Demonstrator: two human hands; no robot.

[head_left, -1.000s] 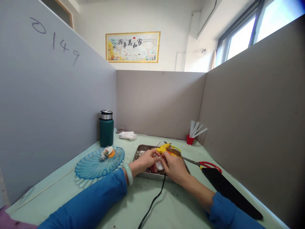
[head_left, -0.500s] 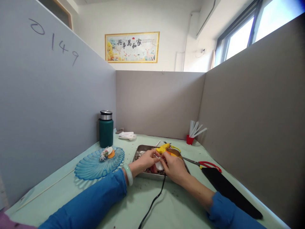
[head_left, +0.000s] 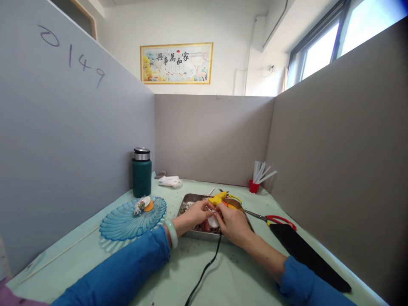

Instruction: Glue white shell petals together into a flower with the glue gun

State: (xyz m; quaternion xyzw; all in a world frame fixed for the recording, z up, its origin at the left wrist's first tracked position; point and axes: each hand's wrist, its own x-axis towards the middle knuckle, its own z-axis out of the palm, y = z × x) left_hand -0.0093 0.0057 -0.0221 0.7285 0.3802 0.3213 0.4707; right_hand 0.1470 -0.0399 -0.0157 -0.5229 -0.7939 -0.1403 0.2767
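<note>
Over the metal tray (head_left: 196, 234), my left hand (head_left: 198, 213) and my right hand (head_left: 234, 221) meet with fingertips pinched together. Between them is a small white rounded piece (head_left: 213, 222), mostly covered by the fingers; I cannot make out its exact kind. Just beyond the fingertips, a yellow glue gun (head_left: 218, 198) rests at the tray's far side. A black cord (head_left: 206, 267) runs from the tray toward me. Small pale and dark bits (head_left: 189, 205) lie inside the tray, partly hidden by my hands.
To the left, a blue glass plate (head_left: 119, 227) carries a small shell-like cluster (head_left: 143, 206). Behind it stands a green bottle (head_left: 142, 176). Red-handled scissors (head_left: 280, 220) and a black flat object (head_left: 309, 255) lie right. A red cup (head_left: 254, 187) holds glue sticks (head_left: 261, 172).
</note>
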